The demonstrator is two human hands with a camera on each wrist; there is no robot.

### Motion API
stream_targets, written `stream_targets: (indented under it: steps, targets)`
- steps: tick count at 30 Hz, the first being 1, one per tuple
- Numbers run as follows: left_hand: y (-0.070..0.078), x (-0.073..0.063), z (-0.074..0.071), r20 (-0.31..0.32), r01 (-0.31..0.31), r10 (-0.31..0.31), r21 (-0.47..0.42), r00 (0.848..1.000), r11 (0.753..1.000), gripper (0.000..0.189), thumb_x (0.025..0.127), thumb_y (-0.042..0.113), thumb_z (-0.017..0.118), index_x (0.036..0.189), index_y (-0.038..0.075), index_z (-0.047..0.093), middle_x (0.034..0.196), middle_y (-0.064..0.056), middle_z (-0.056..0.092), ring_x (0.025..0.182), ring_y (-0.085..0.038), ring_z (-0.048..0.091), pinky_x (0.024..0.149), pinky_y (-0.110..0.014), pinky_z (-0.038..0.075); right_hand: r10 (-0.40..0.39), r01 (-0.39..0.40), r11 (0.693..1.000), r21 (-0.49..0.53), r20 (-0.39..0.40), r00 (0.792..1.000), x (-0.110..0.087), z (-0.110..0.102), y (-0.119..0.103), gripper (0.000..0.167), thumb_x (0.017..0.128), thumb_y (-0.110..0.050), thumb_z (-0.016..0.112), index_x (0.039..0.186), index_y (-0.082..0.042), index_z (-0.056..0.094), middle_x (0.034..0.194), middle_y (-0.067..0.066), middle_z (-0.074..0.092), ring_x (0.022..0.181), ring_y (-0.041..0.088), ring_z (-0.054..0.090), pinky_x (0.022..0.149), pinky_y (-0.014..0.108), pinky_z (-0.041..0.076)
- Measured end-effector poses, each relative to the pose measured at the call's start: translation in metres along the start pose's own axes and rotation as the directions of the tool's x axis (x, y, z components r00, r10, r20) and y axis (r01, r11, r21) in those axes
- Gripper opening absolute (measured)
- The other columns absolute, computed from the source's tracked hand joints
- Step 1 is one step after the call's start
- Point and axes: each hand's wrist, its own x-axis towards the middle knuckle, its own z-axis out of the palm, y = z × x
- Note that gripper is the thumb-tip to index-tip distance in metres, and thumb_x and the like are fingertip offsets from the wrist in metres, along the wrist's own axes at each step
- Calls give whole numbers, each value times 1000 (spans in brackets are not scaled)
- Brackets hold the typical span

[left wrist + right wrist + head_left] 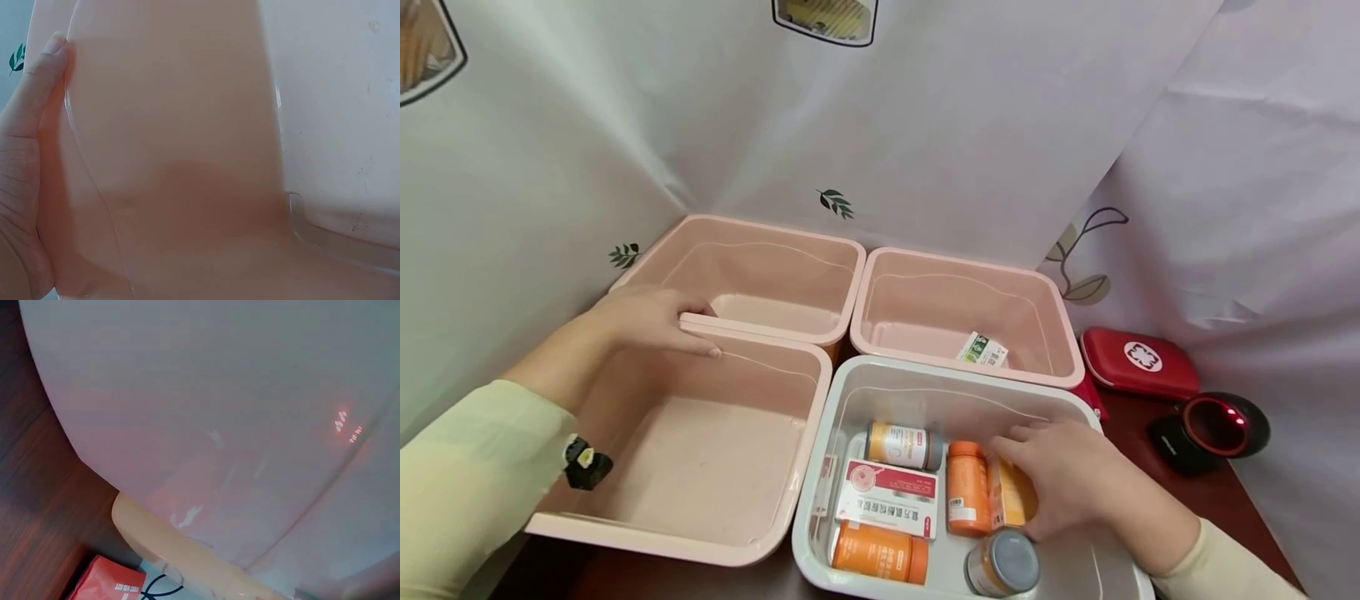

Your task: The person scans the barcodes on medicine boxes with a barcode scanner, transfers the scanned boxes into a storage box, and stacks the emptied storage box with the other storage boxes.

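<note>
My left hand (651,321) grips the shared edge of the front left pink bin (715,467), its thumb on the inner wall and its fingers over the rim. In the left wrist view the thumb (47,69) lies along that wall. Inside the grey-white bin (814,467), my right hand (1067,475) holds a yellow box (1011,492), fingers at its far end and thumb at its near end. Against that box stands an orange bottle (967,492). A grey-lidded jar (1003,564) is close to the thumb. The right wrist view shows mostly bin wall.
A red-and-white medicine box (887,497), an orange bottle (880,552) and a grey-capped bottle (902,446) share the grey-white bin. The back right pink bin (955,267) holds a small box (983,350). Rightward are a red case (1138,358) and a black scanner (1217,429).
</note>
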Motion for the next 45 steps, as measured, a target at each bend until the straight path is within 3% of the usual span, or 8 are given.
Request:
stream_targets:
  steps: [8,16,25,31,35,40,42,45]
  targets:
    - [1,1,1,-5,3,-3,-1,1000,1000,61,80,66,85,118,20,78,100,9,74,88,-14,66,82,-47,51,-1,1,1000,-24,27,1000,0,1,-1,88,51,-59,99,130,-33,70,112,-10,67,107,23,63,98,57,48]
    - [4,3,-3,5,-10,10,-36,1000,999,61,81,63,85,118,15,77,100,7,74,88,-15,66,83,-46,52,19,-19,1000,18,39,999,0,0,0,81,52,-54,98,124,-31,68,111,-10,63,105,21,59,93,55,51]
    - [2,2,-3,4,-12,12,-30,1000,999,61,81,63,85,119,15,78,100,7,74,89,-15,66,84,-47,52,-3,9,999,48,-119,993,2,1,0,69,60,-62,91,118,-36,67,110,-16,59,101,12,54,87,44,53]
    - [-1,1,0,8,-8,8,-20,1000,1000,61,81,63,85,119,16,78,102,6,74,90,-15,67,84,-47,52,-19,34,997,63,-222,975,3,0,0,67,63,-61,88,122,-37,70,118,-16,62,109,13,56,93,49,52]
    - [0,2,0,9,-8,8,-26,1000,1000,63,81,64,85,121,15,77,103,5,74,91,-16,67,85,-48,52,-8,53,990,128,-333,943,0,-1,3,71,62,-50,87,130,-37,71,121,-17,63,106,7,56,89,43,53]
    - [2,3,-2,10,-11,12,-31,1000,999,63,82,63,85,121,14,77,101,6,74,89,-15,67,83,-47,52,19,138,953,270,-508,861,-4,-2,10,77,65,-37,91,138,-30,67,128,-19,65,109,6,61,87,37,56]
    - [3,2,-2,11,-15,16,-38,1000,999,62,82,63,85,120,14,78,100,6,74,89,-15,67,84,-47,52,41,168,930,328,-546,837,-6,-2,12,79,67,-33,93,140,-27,66,132,-16,65,112,7,61,89,35,56]
    - [3,2,-2,15,-22,23,-47,1000,999,61,82,62,85,119,14,78,101,6,74,89,-14,66,84,-47,52,61,244,866,436,-577,815,-9,-1,17,76,70,-24,91,142,-21,65,136,-8,66,108,10,63,86,32,56]
